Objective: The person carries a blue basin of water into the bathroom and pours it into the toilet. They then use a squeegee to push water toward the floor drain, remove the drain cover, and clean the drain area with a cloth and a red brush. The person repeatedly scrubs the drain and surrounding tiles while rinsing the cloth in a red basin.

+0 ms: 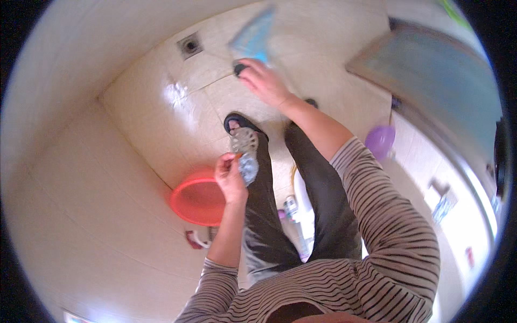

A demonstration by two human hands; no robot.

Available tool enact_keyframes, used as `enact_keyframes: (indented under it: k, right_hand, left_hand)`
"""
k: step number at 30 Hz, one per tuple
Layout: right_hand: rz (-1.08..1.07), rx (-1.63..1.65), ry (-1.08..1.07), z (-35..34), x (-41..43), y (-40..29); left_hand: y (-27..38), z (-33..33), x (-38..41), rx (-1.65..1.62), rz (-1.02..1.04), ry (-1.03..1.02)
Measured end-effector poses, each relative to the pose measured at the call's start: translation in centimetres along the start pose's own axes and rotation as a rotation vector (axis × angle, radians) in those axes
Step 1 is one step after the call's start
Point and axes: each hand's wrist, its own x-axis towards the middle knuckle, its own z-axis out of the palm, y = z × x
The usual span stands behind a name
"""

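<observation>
My left hand, above the left trouser leg, grips a round silvery-blue piece with an orange bit beside the fingers. A pale round slotted piece shows just beyond it, over my left foot; whether the two are joined I cannot tell. My right hand reaches out over the tiled floor, its fingers bent around a small dark rounded thing. From that hand a light-blue, see-through triangular thing extends away, blurred by motion. Its exact kind is unclear.
A square floor drain with a dark hole lies at the upper left. Beside my left leg stands a red plastic basin. Bottles show between my legs. At right are a purple plastic vessel and a large blue-grey panel.
</observation>
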Motion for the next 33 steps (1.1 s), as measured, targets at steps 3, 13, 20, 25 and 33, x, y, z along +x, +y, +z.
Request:
enact_keyframes:
  k: [3,13,20,25,33]
  right_hand:
    - [0.122,0.09,0.1,-2.9,-2.5,2.3]
    - [0.427,-0.106,0.296,-17.0,-15.1,-3.6]
    - [0.841,-0.413,0.516,-15.3,-23.3,-17.4]
    - [1.091,-0.627,0.677,-13.6,-24.2,-26.1]
    - [1.477,-0.567,1.368,-10.1,-35.3,-28.8]
  left_hand:
    - [2.3,-0.2,0.7,0.217,-0.066,-0.072]
    - [8.4,4.6,3.9,0.902,0.074,-0.583]
    - [9.1,9.2,9.3,1.236,-0.027,-1.148]
    - [7.5,14.8,9.7,1.343,-0.104,-1.534]
    - [7.8,12.9,6.6,1.468,-0.029,-1.589]
